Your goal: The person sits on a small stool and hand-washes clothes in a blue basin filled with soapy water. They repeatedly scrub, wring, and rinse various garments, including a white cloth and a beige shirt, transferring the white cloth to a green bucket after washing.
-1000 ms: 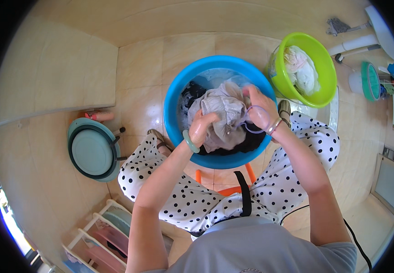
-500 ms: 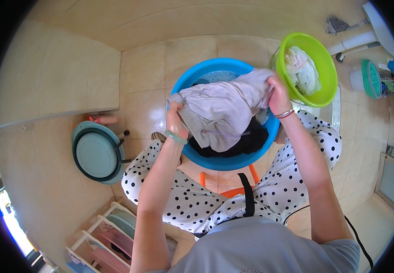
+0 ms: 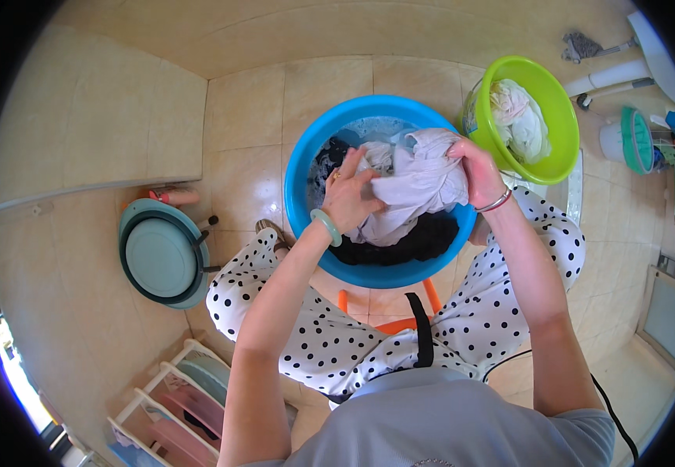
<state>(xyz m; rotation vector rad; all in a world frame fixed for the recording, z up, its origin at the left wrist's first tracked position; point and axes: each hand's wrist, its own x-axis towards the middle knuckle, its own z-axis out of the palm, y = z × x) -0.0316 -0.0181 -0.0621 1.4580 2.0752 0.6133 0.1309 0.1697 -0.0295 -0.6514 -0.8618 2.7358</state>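
Note:
Above the blue basin (image 3: 298, 233), my right hand (image 3: 484, 175) grips a pale lilac-white garment (image 3: 431, 183) by its right end. Its cloth hangs bunched and wet-looking. At the garment's left side is my left hand (image 3: 349, 198), fingers spread and fingertips at the cloth; the hand is not closed on it. Dark laundry (image 3: 423, 241) lies in the basin, along with sudsy water (image 3: 380, 127) that shows at the far side.
A lime-green bucket (image 3: 559, 117) with white cloth (image 3: 523, 124) inside stands at the far right of the basin. Teal folding basins (image 3: 164, 263) lean at the left wall. A white rack (image 3: 147, 401) holds several basins at lower left. Orange stool legs (image 3: 431, 296) show below the blue basin.
My left hand has let go of the garment's waistband end and moved right and farther away. The garment, spread between both hands before, is now bunched toward my right hand.

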